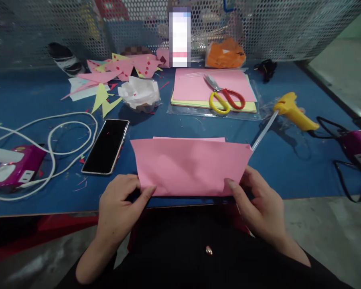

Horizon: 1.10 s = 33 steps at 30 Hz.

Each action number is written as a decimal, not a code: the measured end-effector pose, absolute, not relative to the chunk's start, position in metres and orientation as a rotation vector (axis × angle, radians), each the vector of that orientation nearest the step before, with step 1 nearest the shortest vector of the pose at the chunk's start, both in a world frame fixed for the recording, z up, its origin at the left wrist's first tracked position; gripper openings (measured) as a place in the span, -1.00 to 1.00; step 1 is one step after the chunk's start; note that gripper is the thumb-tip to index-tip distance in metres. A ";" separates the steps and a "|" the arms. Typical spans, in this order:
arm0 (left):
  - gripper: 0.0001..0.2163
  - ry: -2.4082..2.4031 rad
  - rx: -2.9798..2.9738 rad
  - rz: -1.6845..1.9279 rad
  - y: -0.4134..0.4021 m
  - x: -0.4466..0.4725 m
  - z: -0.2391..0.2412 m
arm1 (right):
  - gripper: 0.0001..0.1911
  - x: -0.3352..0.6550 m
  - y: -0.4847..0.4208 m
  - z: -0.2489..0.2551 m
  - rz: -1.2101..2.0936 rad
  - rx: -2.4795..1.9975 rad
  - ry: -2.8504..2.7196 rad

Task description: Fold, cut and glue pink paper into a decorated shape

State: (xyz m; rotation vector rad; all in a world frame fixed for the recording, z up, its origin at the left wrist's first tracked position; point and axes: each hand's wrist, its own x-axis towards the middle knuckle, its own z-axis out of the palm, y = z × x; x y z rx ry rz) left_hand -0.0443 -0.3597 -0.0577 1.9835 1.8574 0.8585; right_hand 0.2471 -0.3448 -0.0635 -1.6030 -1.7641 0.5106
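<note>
A folded pink paper sheet lies at the front edge of the blue table. My left hand pinches its lower left corner, thumb on top. My right hand grips the lower right corner with the thumb pressed on the paper. The fold shows a second layer peeking out along the top edge.
A black phone lies left of the paper, with white cables and a purple power strip further left. A yellow glue gun and red-and-yellow scissors on a paper stack sit behind. Paper scraps lie at the back.
</note>
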 end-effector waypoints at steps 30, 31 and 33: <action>-0.42 2.132 1.614 0.727 -0.325 -0.035 -0.049 | -0.62 0.245 -0.324 -0.070 0.085 -1.551 -2.106; -0.34 2.120 1.554 0.753 -0.324 -0.036 -0.049 | -0.61 0.245 -0.325 -0.070 0.089 -1.565 -2.095; -0.23 2.016 1.431 0.802 -0.324 -0.036 -0.048 | -0.54 0.246 -0.326 -0.072 0.137 -1.582 -2.067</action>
